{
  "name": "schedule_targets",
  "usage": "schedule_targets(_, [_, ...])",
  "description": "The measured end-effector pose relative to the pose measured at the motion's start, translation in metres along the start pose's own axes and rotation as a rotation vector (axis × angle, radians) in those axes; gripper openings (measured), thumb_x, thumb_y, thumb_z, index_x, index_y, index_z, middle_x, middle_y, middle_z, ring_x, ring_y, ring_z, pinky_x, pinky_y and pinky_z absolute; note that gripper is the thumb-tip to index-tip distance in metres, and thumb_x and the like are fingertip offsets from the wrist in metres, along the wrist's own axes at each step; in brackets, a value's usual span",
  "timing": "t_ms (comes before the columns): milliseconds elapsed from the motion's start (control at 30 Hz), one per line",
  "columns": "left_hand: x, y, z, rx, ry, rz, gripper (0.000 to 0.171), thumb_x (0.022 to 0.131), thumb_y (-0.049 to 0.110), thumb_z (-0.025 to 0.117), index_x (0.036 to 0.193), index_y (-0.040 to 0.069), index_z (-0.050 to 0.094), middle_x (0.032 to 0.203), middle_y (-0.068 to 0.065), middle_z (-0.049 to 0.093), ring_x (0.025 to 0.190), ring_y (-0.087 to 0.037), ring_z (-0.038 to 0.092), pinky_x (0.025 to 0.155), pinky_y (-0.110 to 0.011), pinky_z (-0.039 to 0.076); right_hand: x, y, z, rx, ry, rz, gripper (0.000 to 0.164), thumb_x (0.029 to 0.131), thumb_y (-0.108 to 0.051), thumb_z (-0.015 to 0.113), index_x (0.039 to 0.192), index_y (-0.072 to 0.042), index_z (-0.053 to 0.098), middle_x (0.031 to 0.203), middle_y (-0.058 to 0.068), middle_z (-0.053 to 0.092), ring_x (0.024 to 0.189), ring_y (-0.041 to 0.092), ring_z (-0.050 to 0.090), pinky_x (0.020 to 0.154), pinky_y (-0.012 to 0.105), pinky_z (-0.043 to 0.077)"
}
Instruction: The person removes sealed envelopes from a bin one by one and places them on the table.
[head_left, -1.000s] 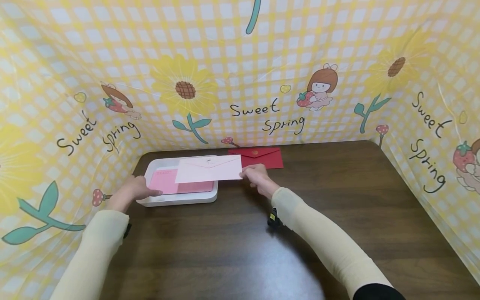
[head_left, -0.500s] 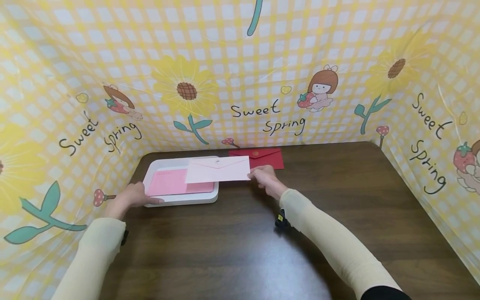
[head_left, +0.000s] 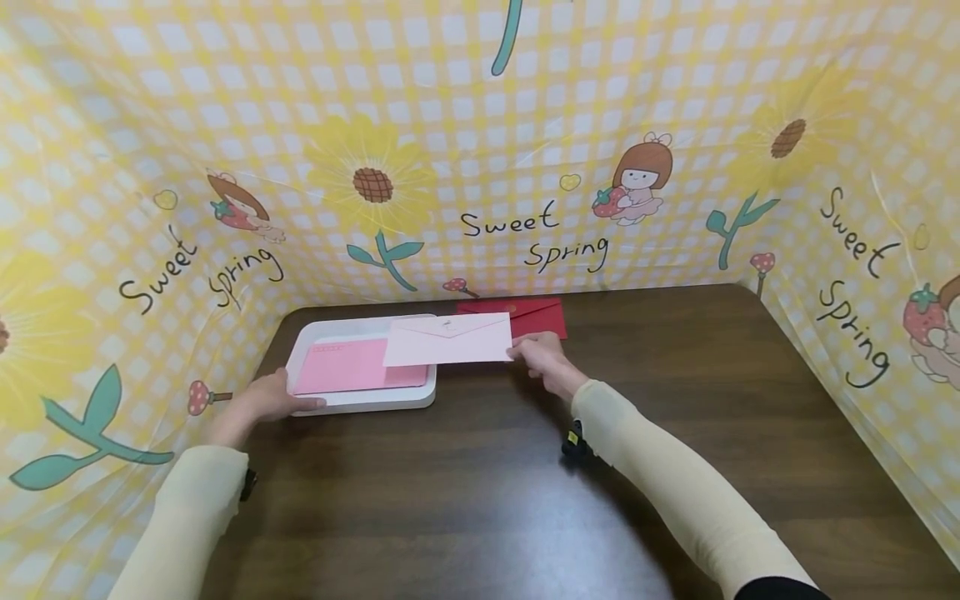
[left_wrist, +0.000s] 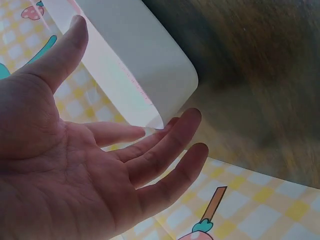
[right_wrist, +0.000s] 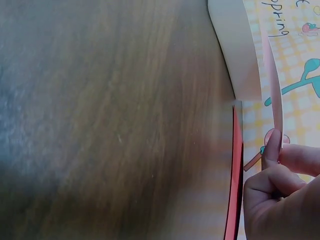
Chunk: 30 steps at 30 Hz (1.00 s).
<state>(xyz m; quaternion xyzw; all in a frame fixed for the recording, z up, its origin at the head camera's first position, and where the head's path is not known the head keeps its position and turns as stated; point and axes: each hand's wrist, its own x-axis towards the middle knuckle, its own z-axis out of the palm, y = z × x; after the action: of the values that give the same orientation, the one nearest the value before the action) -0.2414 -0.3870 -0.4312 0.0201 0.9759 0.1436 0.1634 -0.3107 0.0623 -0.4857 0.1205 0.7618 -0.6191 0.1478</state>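
Note:
My right hand [head_left: 549, 363] pinches the right end of a pale pink, nearly white envelope [head_left: 450, 343], flap side up, between thumb and fingers. This envelope is held above the table, its left part overlapping the white tray [head_left: 375, 402] in the head view. From the right wrist it shows nearly edge-on as a thin pale sheet [right_wrist: 274, 85]. A deeper pink envelope [head_left: 341, 368] lies in the tray, its right part covered. My left hand [head_left: 262, 400] is at the tray's front left corner, thumb along the front rim, the loosely bent fingers [left_wrist: 167, 150] at the corner.
A red envelope [head_left: 543, 317] with a round seal lies at the table's back edge, partly behind the pale one. The dark wooden table [head_left: 480, 500] meets a yellow checked cloth [head_left: 495, 150] at the back and sides.
My right hand has drawn the pale envelope rightward, uncovering more of the pink envelope in the tray. My left hand has shifted slightly left and down at the tray's corner.

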Motion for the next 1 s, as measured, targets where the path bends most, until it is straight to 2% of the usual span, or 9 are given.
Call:
schedule_targets(67, [-0.006, 0.006, -0.002, 0.008, 0.005, -0.007, 0.099, 0.093, 0.047, 0.076, 0.139, -0.030, 0.034, 0.135, -0.053, 0.043, 0.123, -0.066, 0.048, 0.101, -0.068, 0.044, 0.001, 0.001, -0.002, 0.001, -0.001, 0.003, 0.031, 0.093, -0.014, 0.076, 0.123, -0.004, 0.076, 0.128, 0.011, 0.069, 0.114, 0.030, 0.059, 0.094, 0.047, 0.053])
schedule_targets(300, [-0.004, 0.000, 0.003, 0.002, 0.022, -0.007, 0.099, 0.093, 0.046, 0.077, 0.141, -0.029, 0.033, 0.138, -0.051, 0.043, 0.126, -0.066, 0.047, 0.104, -0.068, 0.042, 0.000, 0.001, -0.013, 0.025, -0.023, -0.022, 0.031, 0.094, -0.013, 0.075, 0.123, -0.002, 0.075, 0.125, 0.012, 0.067, 0.103, 0.029, 0.056, 0.088, 0.043, 0.052])
schedule_targets(567, [-0.005, -0.002, 0.007, -0.019, 0.040, -0.022, 0.100, 0.091, 0.045, 0.080, 0.140, -0.029, 0.035, 0.137, -0.053, 0.043, 0.125, -0.066, 0.047, 0.103, -0.069, 0.042, 0.000, 0.002, -0.027, 0.017, -0.023, -0.011, 0.033, 0.094, -0.014, 0.075, 0.124, -0.002, 0.074, 0.128, 0.012, 0.065, 0.107, 0.030, 0.055, 0.085, 0.041, 0.050])
schedule_targets(700, [-0.005, -0.002, 0.010, -0.023, 0.050, -0.028, 0.100, 0.089, 0.046, 0.081, 0.139, -0.028, 0.037, 0.134, -0.052, 0.045, 0.123, -0.065, 0.049, 0.103, -0.069, 0.042, 0.000, 0.004, -0.033, 0.017, -0.018, -0.006, 0.035, 0.094, -0.013, 0.074, 0.127, -0.001, 0.073, 0.131, 0.013, 0.065, 0.108, 0.031, 0.055, 0.090, 0.043, 0.050])
schedule_targets(867, [-0.007, 0.000, 0.008, -0.036, 0.017, -0.049, 0.104, 0.092, 0.047, 0.079, 0.143, -0.030, 0.030, 0.140, -0.053, 0.038, 0.129, -0.067, 0.043, 0.106, -0.070, 0.039, 0.000, 0.005, -0.042, 0.002, -0.013, -0.002, 0.036, 0.095, -0.014, 0.073, 0.129, -0.002, 0.072, 0.135, 0.014, 0.063, 0.119, 0.034, 0.054, 0.099, 0.048, 0.050])
schedule_targets(1000, [-0.008, 0.002, 0.005, -0.031, 0.016, -0.043, 0.102, 0.094, 0.044, 0.078, 0.142, -0.031, 0.028, 0.141, -0.054, 0.036, 0.129, -0.068, 0.041, 0.106, -0.070, 0.038, 0.001, 0.005, -0.051, -0.006, -0.006, -0.010, 0.036, 0.096, -0.015, 0.072, 0.130, -0.002, 0.071, 0.133, 0.015, 0.062, 0.115, 0.034, 0.053, 0.096, 0.046, 0.049])
